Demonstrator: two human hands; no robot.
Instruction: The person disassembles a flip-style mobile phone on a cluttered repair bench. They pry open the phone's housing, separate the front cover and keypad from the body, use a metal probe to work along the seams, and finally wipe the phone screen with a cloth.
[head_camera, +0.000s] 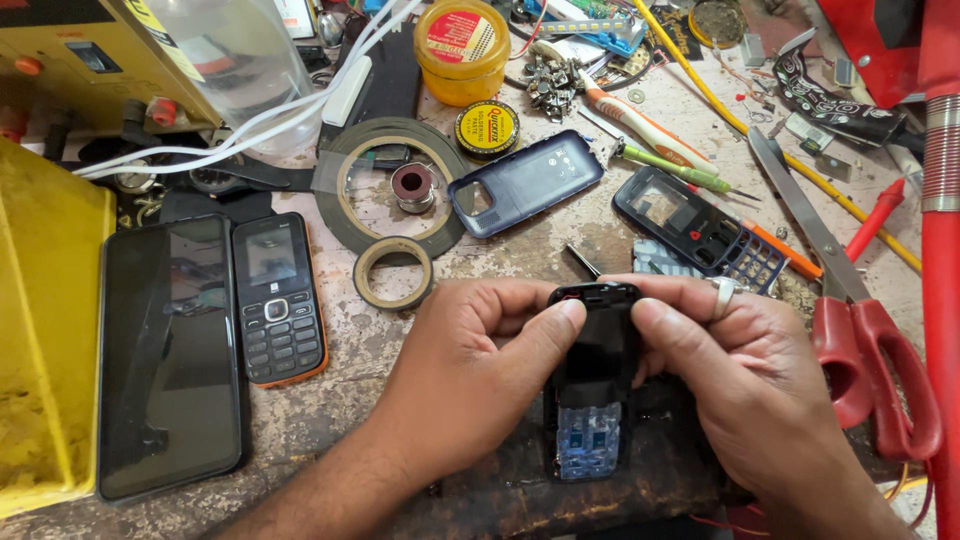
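Pinching the top end of a small black phone (592, 385), the left hand (470, 375) and right hand (755, 385) each keep a grip clamped on it, thumbs pressed on its face. Its lower end rests on the surface (480, 250); the fingers behind it are hidden. Red scissors (860, 340) lie close right of the phone; a keypad phone (277, 297) sits well left.

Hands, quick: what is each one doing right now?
Left hand: closed on the small black phone, thumb at its top edge.
Right hand: closed on the same phone, thumb pressing its top.
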